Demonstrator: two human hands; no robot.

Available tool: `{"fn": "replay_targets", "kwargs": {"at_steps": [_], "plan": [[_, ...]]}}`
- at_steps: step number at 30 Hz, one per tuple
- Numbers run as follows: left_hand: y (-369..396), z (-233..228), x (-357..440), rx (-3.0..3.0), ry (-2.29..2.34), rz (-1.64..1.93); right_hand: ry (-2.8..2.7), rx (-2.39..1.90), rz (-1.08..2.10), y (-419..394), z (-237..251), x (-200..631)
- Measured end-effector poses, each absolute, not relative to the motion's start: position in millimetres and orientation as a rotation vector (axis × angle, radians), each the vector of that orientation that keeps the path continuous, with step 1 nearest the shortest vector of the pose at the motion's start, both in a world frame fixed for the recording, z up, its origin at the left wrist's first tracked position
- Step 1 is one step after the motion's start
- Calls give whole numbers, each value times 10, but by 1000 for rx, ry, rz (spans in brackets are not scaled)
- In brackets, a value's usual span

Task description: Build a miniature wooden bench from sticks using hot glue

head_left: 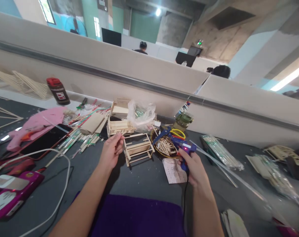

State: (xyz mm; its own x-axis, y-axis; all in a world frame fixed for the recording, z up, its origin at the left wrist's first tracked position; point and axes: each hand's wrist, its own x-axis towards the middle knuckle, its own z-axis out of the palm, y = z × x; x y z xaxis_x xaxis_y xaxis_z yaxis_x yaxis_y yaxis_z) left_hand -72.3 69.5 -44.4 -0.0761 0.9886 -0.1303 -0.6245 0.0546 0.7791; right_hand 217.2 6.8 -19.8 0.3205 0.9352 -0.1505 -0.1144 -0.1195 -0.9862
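Note:
My right hand (192, 168) grips a blue hot glue gun (175, 142) whose nozzle points left toward a small frame built of wooden sticks (137, 148). A glue stick juts from the gun's back to the right. My left hand (111, 150) sits just left of that frame, fingers pinched together near its corner; whether it holds a small stick I cannot tell. A second stick structure (120, 126) stands behind the frame.
A round dish of loose sticks (164, 147) with yellow-handled scissors lies behind the gun. A plastic bag (141, 115), a dark phone (44, 140), pink cloth (39, 123), a red-capped bottle (57, 90), a white cable (63, 184) and stick packets (221, 151) crowd the dark table. Other people sit beyond the partition.

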Motion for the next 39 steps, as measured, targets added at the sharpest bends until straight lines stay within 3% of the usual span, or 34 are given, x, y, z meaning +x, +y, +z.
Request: {"fn": "replay_targets", "kwargs": {"at_steps": [9, 18, 21, 23, 26, 28, 34, 39], "plan": [[717, -469, -748, 588, 862, 1482, -292, -1288, 1321, -366, -470, 2387], [733, -481, -740, 640, 901, 1472, -607, -1601, 1243, -853, -600, 2652], [703, -478, -718, 727, 939, 1458, -794, -1825, 1116, -867, -783, 2720], [683, -478, -708, 786, 964, 1450, -1014, -2045, 829, -866, -825, 2724], [664, -478, -704, 860, 1001, 1442, -1311, -2222, 302, -858, -643, 2621], [655, -474, -707, 910, 1029, 1434, -1422, -2143, 228, -804, -382, 2458], [643, -401, -752, 1098, 1142, 1348, -1626, -1565, 585, -161, 417, 1697], [748, -272, -813, 1386, 1084, 1094, -1943, -1282, 767, 677, 655, 1197]]}}
